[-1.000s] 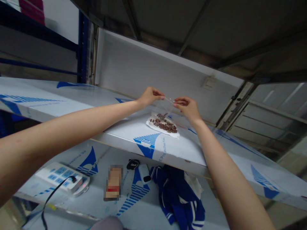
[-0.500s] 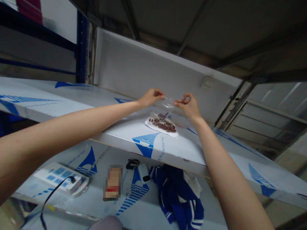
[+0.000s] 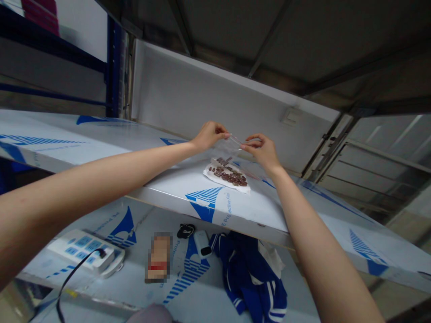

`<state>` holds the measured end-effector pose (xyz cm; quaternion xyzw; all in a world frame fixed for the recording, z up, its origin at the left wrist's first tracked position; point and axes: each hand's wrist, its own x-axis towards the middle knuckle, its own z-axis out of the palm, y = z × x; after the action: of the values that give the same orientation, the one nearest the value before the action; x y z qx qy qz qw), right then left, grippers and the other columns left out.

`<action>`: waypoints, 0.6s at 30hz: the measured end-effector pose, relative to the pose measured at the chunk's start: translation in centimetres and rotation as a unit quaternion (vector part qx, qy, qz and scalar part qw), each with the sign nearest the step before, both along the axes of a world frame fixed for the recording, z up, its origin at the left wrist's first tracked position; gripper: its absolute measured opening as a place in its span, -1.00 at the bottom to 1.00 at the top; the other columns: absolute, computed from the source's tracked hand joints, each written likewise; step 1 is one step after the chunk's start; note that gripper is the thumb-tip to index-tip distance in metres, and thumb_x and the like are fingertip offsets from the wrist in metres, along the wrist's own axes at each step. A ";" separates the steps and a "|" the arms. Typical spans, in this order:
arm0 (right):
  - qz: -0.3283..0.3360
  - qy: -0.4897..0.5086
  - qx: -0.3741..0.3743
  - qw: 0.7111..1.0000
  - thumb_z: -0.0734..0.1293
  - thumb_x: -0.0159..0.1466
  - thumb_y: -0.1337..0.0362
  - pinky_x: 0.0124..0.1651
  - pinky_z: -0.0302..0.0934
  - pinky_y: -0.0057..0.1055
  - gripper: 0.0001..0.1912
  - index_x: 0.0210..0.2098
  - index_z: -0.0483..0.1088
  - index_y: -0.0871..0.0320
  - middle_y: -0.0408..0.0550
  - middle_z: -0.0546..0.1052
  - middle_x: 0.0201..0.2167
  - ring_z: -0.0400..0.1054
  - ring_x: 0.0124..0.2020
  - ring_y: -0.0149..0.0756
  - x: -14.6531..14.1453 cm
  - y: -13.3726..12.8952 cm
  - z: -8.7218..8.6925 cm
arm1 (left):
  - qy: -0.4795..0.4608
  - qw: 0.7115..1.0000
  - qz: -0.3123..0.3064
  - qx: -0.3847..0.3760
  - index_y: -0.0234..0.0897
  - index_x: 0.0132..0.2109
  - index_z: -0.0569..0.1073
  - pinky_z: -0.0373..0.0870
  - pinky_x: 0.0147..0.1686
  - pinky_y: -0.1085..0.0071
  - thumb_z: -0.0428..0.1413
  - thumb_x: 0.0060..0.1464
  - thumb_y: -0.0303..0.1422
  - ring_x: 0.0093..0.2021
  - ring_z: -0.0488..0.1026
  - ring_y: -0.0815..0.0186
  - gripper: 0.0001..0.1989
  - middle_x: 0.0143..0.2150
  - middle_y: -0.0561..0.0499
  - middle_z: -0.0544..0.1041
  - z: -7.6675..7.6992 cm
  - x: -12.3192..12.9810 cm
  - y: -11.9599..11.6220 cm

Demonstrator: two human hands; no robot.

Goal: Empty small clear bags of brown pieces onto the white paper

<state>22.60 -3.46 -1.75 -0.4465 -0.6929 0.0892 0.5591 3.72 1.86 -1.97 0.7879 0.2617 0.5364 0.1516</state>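
Between my two hands hangs a small clear plastic bag (image 3: 228, 147), with several brown capsules showing in its lower part. My left hand (image 3: 210, 135) pinches the bag's top edge at the left. At the right end of that edge, my right hand (image 3: 262, 150) grips it between thumb and fingertip, the other fingers curled. Just below the bag, a white paper (image 3: 244, 189) lies on the upper shelf, bearing a pile of brown capsules (image 3: 232, 176). Whether the bag's bottom touches the pile I cannot tell.
The upper shelf (image 3: 161, 181) is covered in printed protective film. On the lower level are a power strip (image 3: 84, 251) with a black cable, a pixelated item (image 3: 158, 258), a small black object (image 3: 186, 230), a white device (image 3: 202, 243) and blue cloth (image 3: 249, 273).
The bag and the capsules in it have shifted slightly left. My right hand has moved a little left, its fingers changing pose; my left hand is nearly still.
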 end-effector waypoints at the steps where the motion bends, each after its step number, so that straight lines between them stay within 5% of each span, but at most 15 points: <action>1: 0.002 0.001 0.002 1.000 0.46 -0.11 0.27 -0.37 0.23 -0.40 -0.68 -0.42 0.28 0.15 -0.12 0.48 -0.53 0.38 -0.45 -0.32 0.0 0.1 0.0 | 0.008 1.000 0.013 0.010 -0.41 -0.39 0.52 0.21 -0.32 0.42 0.13 0.02 -0.39 -0.40 0.36 0.36 -0.86 -0.42 -0.05 0.53 0.0 0.1 0.0; 6: 0.000 0.019 0.010 1.000 0.46 -0.15 0.33 -0.42 0.19 -0.43 -0.59 -0.43 0.15 0.10 -0.20 0.46 -0.57 0.33 -0.51 -0.38 -0.1 0.5 0.1 | 0.030 0.996 0.067 0.055 -0.41 -0.35 0.52 0.20 -0.28 0.41 0.08 0.06 -0.42 -0.36 0.37 0.34 -0.85 -0.40 -0.05 0.53 -0.1 0.3 0.1; 10: 0.007 0.021 0.019 1.000 0.44 -0.12 0.33 -0.40 0.19 -0.43 -0.60 -0.41 0.13 0.08 -0.23 0.45 -0.57 0.31 -0.50 -0.39 0.0 0.7 0.1 | 0.027 0.997 0.037 0.059 -0.40 -0.31 0.52 0.22 -0.27 0.41 0.08 0.07 -0.38 -0.34 0.38 0.34 -0.83 -0.35 -0.06 0.54 -0.2 0.2 0.2; 18: 0.000 -0.025 0.031 0.999 0.40 -0.02 0.20 -0.22 0.20 -0.34 -0.79 -0.40 0.43 0.16 -0.05 0.54 -0.41 0.36 -0.35 -0.30 -0.1 0.3 0.0 | -0.012 0.998 0.015 0.056 -0.37 -0.36 0.54 0.24 -0.26 0.41 0.14 0.04 -0.36 -0.34 0.38 0.35 -0.85 -0.37 -0.05 0.55 0.1 0.6 -0.8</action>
<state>22.53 -3.20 -1.75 -0.4310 -0.7090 0.0560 0.5554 4.31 1.02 -1.86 0.7848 0.2415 0.5616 0.1020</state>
